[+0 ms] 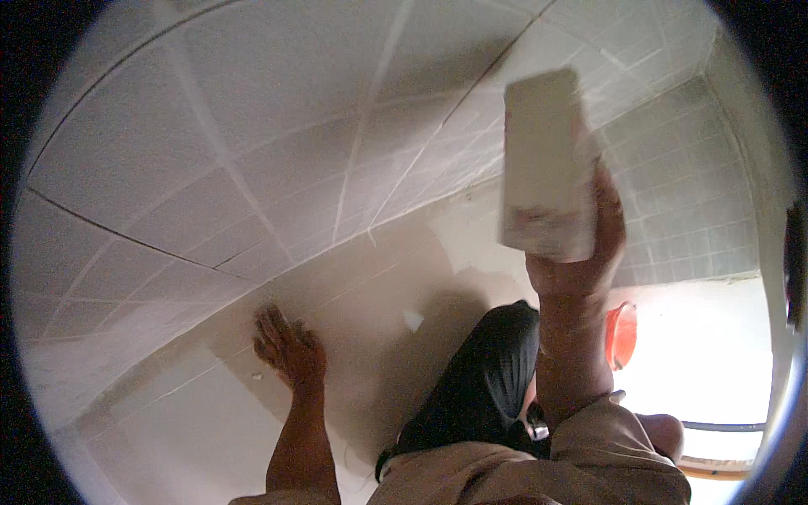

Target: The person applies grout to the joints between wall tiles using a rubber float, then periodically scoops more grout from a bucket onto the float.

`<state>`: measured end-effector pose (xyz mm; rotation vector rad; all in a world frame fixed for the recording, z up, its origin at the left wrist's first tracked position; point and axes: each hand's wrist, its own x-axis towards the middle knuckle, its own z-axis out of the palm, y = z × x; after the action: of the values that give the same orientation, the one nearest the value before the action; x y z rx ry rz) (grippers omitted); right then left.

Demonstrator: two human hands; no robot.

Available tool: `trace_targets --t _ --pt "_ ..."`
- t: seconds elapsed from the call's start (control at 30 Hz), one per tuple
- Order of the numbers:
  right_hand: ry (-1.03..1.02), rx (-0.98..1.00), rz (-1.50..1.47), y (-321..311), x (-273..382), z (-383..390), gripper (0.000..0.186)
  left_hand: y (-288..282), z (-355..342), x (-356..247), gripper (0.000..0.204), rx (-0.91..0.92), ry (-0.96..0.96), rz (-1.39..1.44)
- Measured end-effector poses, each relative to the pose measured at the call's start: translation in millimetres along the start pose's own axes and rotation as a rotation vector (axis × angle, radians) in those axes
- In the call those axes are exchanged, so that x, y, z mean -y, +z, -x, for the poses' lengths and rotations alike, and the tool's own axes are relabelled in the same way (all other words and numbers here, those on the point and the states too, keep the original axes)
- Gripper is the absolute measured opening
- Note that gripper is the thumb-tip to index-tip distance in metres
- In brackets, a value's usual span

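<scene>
My right hand [581, 265] grips a pale, flat rectangular block [543, 147], perhaps a float, raised in front of the grey tiled wall [278, 101]. The block is blurred, with a darker smudge at its lower end, and covers part of that hand. My left hand [286, 341] is lower and to the left, fingers spread and slightly blurred, on or just over the damp, beige floor [362, 353] near the foot of the wall. A small pale fragment [413, 320] lies on the floor to the right of my left hand.
A second tiled wall [673, 194] meets the first at the right. A red plastic container [622, 335] stands beyond my right forearm by a brightly lit area. My dark-clothed bent knee [463, 379] is between my arms. A dark object [791, 261] sits at the far right rim.
</scene>
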<state>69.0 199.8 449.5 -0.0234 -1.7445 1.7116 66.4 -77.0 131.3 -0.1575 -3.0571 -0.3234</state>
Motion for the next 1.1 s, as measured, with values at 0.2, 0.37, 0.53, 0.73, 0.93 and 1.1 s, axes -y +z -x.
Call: trace_targets --t 0.2,0.37,0.53,0.73,0.93,1.1 --pt "-0.623 0.151 0.927 -10 20 -48 0.035 7 8 2 0.066 -0.101 0.056 0.076" --pt "-0.846 0.328 1.318 -1 15 -58 0.027 9 6 10 0.062 -0.045 0.033 0.075" --pt "-0.778 0.305 1.269 -12 20 -50 0.024 3 6 5 0.062 -0.092 0.038 0.096" --pt "-0.989 0.404 1.301 29 28 -52 0.027 5 4 7 0.061 -0.077 0.004 0.074" --pt "-0.834 0.397 1.408 8 11 -43 0.034 3 3 6 0.061 -0.064 0.011 0.054" --pt "-0.958 0.394 1.363 -6 -14 -47 0.032 3 4 6 0.062 -0.104 0.018 0.065"
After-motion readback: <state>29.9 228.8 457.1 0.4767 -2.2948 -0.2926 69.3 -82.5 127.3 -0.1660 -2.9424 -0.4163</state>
